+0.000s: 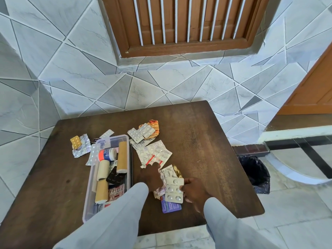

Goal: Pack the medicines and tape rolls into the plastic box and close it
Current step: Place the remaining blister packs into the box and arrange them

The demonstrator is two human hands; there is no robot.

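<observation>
Both hands lie right of the plastic box point(107, 177): right hand point(195, 192) pinches a blister strip point(174, 190), left hand point(150, 175) presses flat on loose packets.

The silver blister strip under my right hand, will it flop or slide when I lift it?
The silver blister strip looks thin and flat, so probably light and fairly stiff, bending slightly. Its foil looks glossy, so it may slide off the purple packet beneath. The right hand touches its edge.
</observation>
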